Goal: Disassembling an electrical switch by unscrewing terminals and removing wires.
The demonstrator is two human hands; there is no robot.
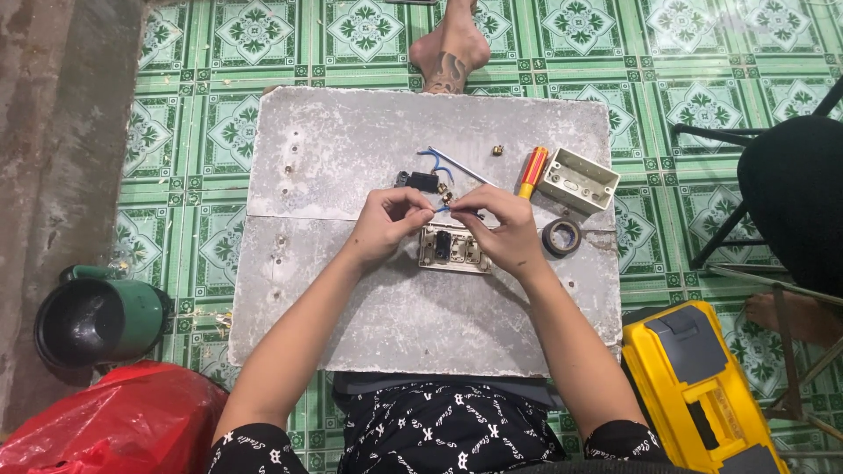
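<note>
left hand (386, 224) and right hand (500, 230), fingers of both pinched on a short blue wire (442, 208) above the switch plate (452, 248) at mid counter (351, 325). grey junction box (578, 180) upright, interior unclear. green pot (92, 320) on floor, contents dark, indistinct.

Both forearms are bare from the elbows to the left hand (386, 226) and right hand (505, 235), with no watch strap, ring or glove showing. At the lower edge of the frame the short sleeves (255, 449) of a black shirt end just above the elbows; the fabric carries a repeated white pattern of small letters and emblems. The same black, white-printed cloth covers the lap (448, 430) at bottom centre. At the top centre a bare foot (450, 48) shows a dark tattoo near the ankle.
</note>
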